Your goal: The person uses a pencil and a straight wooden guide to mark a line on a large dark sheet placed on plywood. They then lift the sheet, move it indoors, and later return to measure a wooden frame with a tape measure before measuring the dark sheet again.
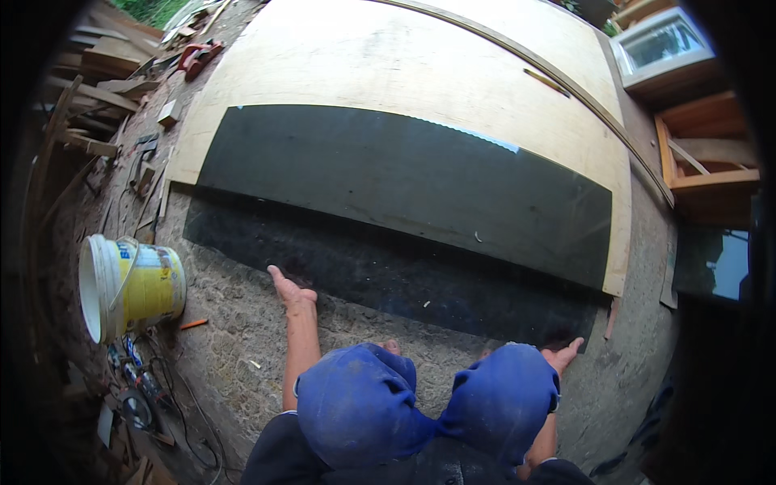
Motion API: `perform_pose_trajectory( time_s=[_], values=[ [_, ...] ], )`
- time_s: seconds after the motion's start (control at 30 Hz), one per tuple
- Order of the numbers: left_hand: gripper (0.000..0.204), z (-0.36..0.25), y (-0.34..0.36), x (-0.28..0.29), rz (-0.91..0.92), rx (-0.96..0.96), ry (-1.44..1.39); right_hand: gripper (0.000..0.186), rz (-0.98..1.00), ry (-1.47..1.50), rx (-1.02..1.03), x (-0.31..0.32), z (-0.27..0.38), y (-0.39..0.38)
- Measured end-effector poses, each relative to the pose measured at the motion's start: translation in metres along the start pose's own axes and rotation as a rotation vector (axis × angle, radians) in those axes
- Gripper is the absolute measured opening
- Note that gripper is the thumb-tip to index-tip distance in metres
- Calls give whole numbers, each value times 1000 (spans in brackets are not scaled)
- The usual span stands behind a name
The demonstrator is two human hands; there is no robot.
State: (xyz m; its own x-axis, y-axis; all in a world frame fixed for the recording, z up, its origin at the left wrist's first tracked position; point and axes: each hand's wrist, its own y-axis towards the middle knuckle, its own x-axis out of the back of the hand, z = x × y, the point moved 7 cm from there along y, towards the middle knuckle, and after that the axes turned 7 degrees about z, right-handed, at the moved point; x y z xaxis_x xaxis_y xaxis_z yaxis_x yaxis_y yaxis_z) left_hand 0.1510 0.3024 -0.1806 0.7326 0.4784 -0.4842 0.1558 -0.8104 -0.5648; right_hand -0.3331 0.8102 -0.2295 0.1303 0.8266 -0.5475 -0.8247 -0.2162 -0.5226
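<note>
Item 1: dark tinted flat sheet, apparently glass (pixel 412 178), long, with a pale bluish strip on part of its far edge; at centre, its far part over a pale plywood panel (pixel 339 56), its near part jutting past the panel's edge above rough grey ground (pixel 230 299).

Item 2: left hand (pixel 296 289), bare, at 8 o'clock; grasps the sheet's near edge, fingers partly hidden.

Item 3: right hand (pixel 563 356), bare, at 4 o'clock; grasps the same edge near its right corner, fingers partly hidden.

Item 4: two knees in blue cloth (pixel 356 412), at 6 o'clock, between the forearms.

Item 5: yellow-and-white plastic bucket (pixel 153 283), tipped on its side, mouth toward 9 o'clock; thin orange stick (pixel 194 324) on the ground just beside it.

Item 6: long narrow wooden strip (pixel 517 52), at 1 o'clock, across the panel; short yellowish piece (pixel 547 82) near it.

Item 7: red object (pixel 198 61), at 10:30, kind unclear, beyond the panel's left edge.

Item 8: white-framed window unit (pixel 663 48), at 2 o'clock.
</note>
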Motion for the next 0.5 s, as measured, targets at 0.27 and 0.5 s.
perform_pose_trajectory(
  time_s=[0.27, 0.5],
  values=[
    [71, -36, 24, 5, -12, 29, 64, 72, -367, 124, 114, -57, 20, -18],
    [78, -55, 5, -2, -357, 113, 484, 87, -424, 112, 91, -79, 14, -39]
  ],
)
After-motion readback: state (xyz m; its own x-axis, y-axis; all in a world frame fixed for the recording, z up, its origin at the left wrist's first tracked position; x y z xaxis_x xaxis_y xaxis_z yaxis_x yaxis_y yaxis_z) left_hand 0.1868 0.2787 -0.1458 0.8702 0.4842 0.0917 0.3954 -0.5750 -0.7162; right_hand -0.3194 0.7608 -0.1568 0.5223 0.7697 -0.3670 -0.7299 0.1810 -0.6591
